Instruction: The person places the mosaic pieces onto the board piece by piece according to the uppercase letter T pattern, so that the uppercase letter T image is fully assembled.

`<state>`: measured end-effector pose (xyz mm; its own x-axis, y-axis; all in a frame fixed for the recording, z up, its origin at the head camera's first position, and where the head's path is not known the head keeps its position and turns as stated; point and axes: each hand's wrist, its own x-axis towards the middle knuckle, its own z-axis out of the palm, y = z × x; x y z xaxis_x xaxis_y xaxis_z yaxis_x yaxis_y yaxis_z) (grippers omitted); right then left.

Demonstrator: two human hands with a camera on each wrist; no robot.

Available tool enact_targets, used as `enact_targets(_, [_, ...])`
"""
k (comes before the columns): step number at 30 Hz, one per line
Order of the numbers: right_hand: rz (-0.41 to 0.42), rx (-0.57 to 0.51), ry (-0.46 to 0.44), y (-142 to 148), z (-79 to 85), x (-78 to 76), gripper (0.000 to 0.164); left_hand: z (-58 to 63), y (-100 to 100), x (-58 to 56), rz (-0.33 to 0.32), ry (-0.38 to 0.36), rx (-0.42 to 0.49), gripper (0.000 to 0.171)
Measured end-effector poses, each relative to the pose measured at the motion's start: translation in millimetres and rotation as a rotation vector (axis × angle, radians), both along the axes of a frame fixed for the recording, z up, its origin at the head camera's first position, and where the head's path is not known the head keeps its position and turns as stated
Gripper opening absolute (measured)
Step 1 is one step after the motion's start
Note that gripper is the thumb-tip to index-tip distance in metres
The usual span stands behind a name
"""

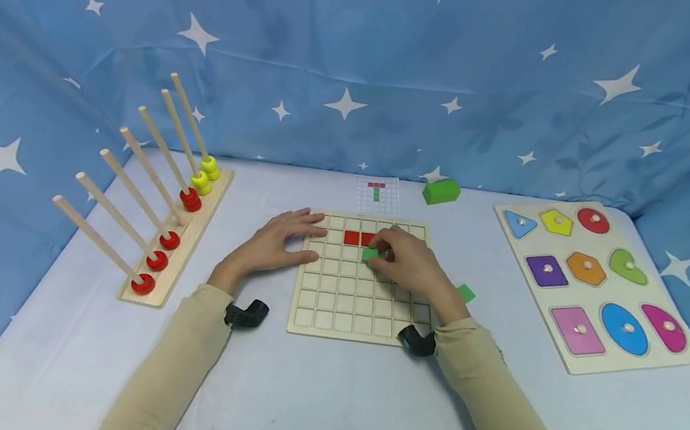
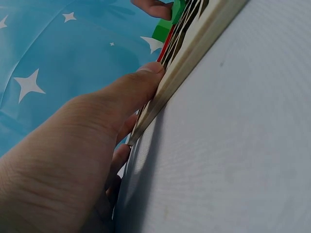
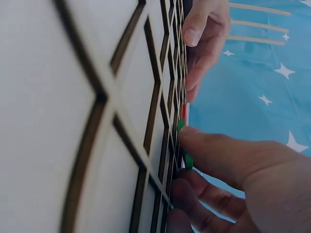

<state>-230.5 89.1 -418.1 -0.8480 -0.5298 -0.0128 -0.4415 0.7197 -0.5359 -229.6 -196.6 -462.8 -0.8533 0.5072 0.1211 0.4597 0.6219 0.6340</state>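
A wooden grid board (image 1: pixel 303 321) lies flat in front of me. My left hand (image 1: pixel 275 241) rests at its left edge, thumb and fingers spread; in the left wrist view the thumb (image 2: pixel 141 80) touches the board's rim. My right hand (image 1: pixel 411 262) pinches a small green square tile (image 1: pixel 369 254) over a cell near the board's upper middle. The same green tile (image 3: pixel 188 160) shows between thumb and fingers in the right wrist view. Just above it, red tiles (image 1: pixel 351 237) sit side by side in a row of cells, partly covered by the right fingers.
Behind the board lies a pattern card (image 1: pixel 375 205) with a red and green T. A green block (image 1: pixel 441 191) stands beside it. Another green piece (image 1: pixel 466 293) lies by my right wrist. A peg stand with rings (image 1: pixel 192 243) is left, a knobbed shape puzzle (image 1: pixel 580 285) right.
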Motion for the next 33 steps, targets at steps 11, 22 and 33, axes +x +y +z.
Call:
enact_targets(11, [0.024,0.036,0.0,-4.9,-2.6,-4.2,0.026,0.2,0.5,-0.2,0.003,0.005,-0.001,0.048])
enact_targets(22, [0.009,-0.089,-0.024,14.2,5.3,-1.6,0.019,0.8,-0.4,-0.2,0.004,0.003,-0.008,0.047])
enact_targets(33, [-0.067,-0.041,-0.022,55.7,8.2,10.6,0.019,0.6,0.4,0.3,0.013,0.001,-0.004,0.047])
